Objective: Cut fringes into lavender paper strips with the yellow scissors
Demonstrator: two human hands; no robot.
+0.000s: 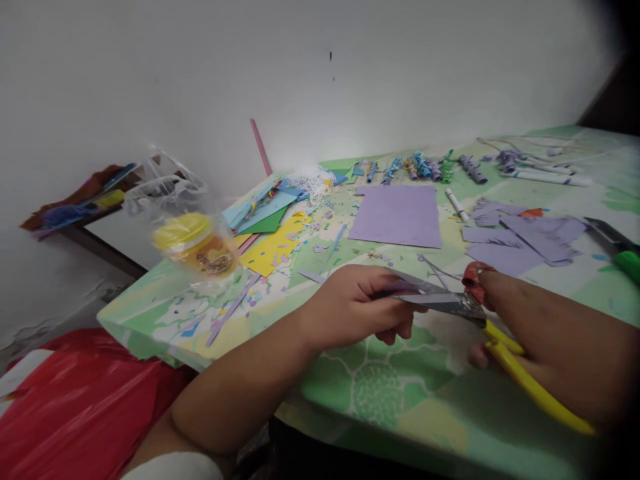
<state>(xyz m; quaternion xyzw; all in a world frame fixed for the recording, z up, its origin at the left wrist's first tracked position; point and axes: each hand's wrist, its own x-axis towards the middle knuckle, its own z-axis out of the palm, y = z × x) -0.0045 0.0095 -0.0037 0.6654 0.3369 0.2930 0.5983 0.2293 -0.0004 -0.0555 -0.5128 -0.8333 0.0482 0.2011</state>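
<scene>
My right hand (pixel 545 333) grips a pair of scissors (pixel 525 387) with yellow handles, its metal blades pointing left. A small red wrapped piece (pixel 474 279) sits by the right fingers at the blades' pivot; I cannot tell what it is. At the blade tips, my left hand (pixel 360 303) is closed in a pinch on a small piece of purple paper (pixel 403 285), mostly hidden by fingers and blades. Beyond the hands lies a flat purple paper sheet (pixel 397 217). To its right are cut, fringed purple paper pieces (pixel 525 243).
Curled paper rolls (pixel 423 167) line the back near the wall. Markers (pixel 545 177) and a green-handled cutter (pixel 625 257) lie at right. Coloured sheets (pixel 277 247), scraps and a bagged yellow-lidded cup (pixel 200 247) are at left. A red bag (pixel 95 400) hangs below the table edge.
</scene>
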